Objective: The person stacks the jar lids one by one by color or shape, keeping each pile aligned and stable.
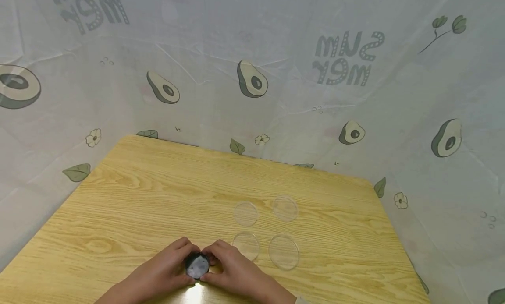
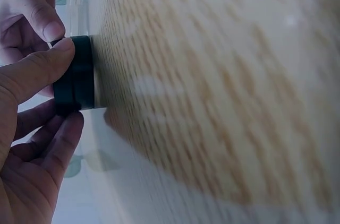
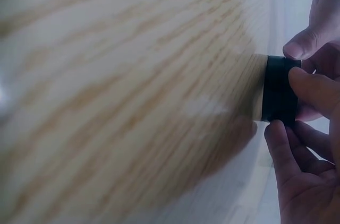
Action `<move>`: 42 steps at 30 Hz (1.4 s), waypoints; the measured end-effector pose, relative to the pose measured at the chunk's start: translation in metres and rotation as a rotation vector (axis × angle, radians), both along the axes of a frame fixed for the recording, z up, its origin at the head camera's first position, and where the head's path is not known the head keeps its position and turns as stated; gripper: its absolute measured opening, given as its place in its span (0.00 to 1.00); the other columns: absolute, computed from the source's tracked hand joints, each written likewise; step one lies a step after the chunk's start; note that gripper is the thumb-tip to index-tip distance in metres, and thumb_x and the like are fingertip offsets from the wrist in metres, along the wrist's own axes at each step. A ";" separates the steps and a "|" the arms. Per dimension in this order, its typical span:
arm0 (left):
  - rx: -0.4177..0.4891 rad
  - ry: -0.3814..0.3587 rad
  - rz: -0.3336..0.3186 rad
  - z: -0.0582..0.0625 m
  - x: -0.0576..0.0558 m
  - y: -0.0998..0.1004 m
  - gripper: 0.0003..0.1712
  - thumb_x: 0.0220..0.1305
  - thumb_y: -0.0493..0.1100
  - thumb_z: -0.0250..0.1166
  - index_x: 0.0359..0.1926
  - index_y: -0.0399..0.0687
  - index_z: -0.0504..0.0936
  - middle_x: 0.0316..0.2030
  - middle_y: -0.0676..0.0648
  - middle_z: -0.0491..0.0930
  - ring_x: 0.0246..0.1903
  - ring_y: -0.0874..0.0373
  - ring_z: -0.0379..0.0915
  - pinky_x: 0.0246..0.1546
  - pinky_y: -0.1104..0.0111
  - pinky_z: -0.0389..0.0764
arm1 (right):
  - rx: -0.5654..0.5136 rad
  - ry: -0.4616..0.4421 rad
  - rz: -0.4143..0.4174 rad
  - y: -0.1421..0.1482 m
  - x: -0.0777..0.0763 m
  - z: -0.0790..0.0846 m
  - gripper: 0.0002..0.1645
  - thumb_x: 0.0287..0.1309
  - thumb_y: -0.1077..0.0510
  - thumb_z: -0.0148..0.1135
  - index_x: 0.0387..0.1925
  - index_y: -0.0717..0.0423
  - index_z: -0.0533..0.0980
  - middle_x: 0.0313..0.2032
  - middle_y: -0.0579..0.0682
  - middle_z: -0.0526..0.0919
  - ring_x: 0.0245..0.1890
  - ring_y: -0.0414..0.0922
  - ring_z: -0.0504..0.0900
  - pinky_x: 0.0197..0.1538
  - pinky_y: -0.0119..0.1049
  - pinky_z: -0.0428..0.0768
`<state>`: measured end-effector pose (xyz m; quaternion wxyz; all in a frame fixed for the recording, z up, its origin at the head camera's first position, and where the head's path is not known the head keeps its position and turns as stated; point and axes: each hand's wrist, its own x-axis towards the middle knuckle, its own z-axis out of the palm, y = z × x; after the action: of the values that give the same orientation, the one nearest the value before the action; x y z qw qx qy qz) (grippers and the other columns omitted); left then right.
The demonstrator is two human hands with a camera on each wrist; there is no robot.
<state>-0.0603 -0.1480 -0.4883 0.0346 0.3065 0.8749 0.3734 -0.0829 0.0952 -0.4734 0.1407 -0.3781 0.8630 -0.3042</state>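
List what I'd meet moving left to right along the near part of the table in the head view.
Left hand → dark round object → right hand → nearer right-hand clear disc.

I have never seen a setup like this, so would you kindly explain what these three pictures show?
There is no machine here: a person is working barehanded. The wide picture comes from a camera worn on the head; the other two come from cameras on each wrist, so the table looks tipped sideways. The left hand and right hand hold a small, dark, round object by its sides. On the table, to the right of that object, lie four clear round pieces. Behind is a pale sheet printed with avocados.
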 end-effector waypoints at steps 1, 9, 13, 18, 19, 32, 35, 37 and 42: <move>0.000 0.000 -0.001 0.000 0.000 0.000 0.24 0.59 0.47 0.79 0.54 0.51 0.81 0.47 0.58 0.74 0.43 0.72 0.72 0.41 0.74 0.79 | 0.002 -0.002 -0.001 0.000 0.000 0.001 0.26 0.68 0.46 0.70 0.61 0.52 0.77 0.54 0.42 0.80 0.51 0.28 0.77 0.55 0.23 0.80; -0.018 -0.044 0.003 0.002 0.002 0.002 0.24 0.62 0.48 0.77 0.56 0.49 0.81 0.46 0.59 0.74 0.42 0.75 0.70 0.40 0.76 0.79 | 0.012 -0.023 0.003 0.001 0.002 0.004 0.26 0.69 0.46 0.69 0.61 0.52 0.76 0.55 0.42 0.80 0.53 0.29 0.77 0.56 0.23 0.80; -0.052 -0.032 0.001 0.002 0.002 0.003 0.24 0.63 0.51 0.76 0.57 0.51 0.80 0.48 0.59 0.75 0.44 0.73 0.71 0.42 0.74 0.81 | 0.019 -0.032 0.005 0.001 0.002 0.004 0.26 0.69 0.45 0.69 0.62 0.52 0.75 0.57 0.43 0.81 0.55 0.29 0.78 0.57 0.23 0.80; -0.067 0.007 0.016 0.000 0.003 0.003 0.24 0.64 0.53 0.76 0.57 0.52 0.80 0.49 0.60 0.76 0.46 0.70 0.74 0.46 0.71 0.83 | 0.022 -0.049 0.008 0.001 0.002 0.002 0.28 0.68 0.45 0.70 0.62 0.51 0.74 0.58 0.42 0.80 0.57 0.30 0.78 0.59 0.23 0.80; -0.065 0.013 0.019 -0.001 0.003 0.003 0.24 0.63 0.53 0.76 0.56 0.52 0.80 0.49 0.60 0.77 0.46 0.70 0.75 0.46 0.71 0.83 | 0.019 -0.052 0.011 0.002 0.001 0.001 0.28 0.67 0.46 0.70 0.62 0.51 0.74 0.59 0.42 0.79 0.58 0.30 0.78 0.60 0.24 0.80; -0.040 -0.064 0.028 -0.002 0.005 0.002 0.26 0.63 0.49 0.76 0.59 0.51 0.78 0.51 0.60 0.76 0.49 0.72 0.73 0.49 0.72 0.82 | -0.011 -0.050 0.015 0.000 0.002 -0.003 0.26 0.69 0.50 0.70 0.61 0.54 0.73 0.58 0.45 0.80 0.59 0.31 0.79 0.60 0.22 0.79; -0.027 -0.052 0.021 -0.004 0.005 0.002 0.26 0.64 0.49 0.76 0.59 0.51 0.78 0.51 0.59 0.76 0.49 0.72 0.72 0.49 0.72 0.82 | -0.008 -0.011 0.023 0.001 0.003 -0.003 0.26 0.69 0.49 0.69 0.61 0.54 0.73 0.58 0.45 0.81 0.59 0.33 0.80 0.61 0.23 0.80; -0.023 -0.051 0.018 -0.004 0.005 0.002 0.26 0.64 0.49 0.75 0.59 0.51 0.78 0.51 0.60 0.76 0.49 0.73 0.72 0.50 0.72 0.81 | -0.006 0.005 0.027 0.001 0.003 -0.004 0.26 0.69 0.49 0.69 0.62 0.54 0.73 0.59 0.46 0.81 0.60 0.34 0.80 0.61 0.24 0.80; -0.022 -0.034 0.013 -0.005 0.004 0.003 0.26 0.64 0.49 0.76 0.59 0.51 0.78 0.50 0.60 0.76 0.48 0.73 0.71 0.49 0.72 0.81 | -0.008 0.019 0.025 0.001 0.004 -0.003 0.25 0.70 0.49 0.68 0.62 0.53 0.73 0.59 0.46 0.81 0.60 0.35 0.80 0.62 0.26 0.80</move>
<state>-0.0562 -0.1450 -0.4935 0.0502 0.2940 0.8803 0.3689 -0.0791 0.0967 -0.4765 0.1346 -0.3921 0.8583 -0.3024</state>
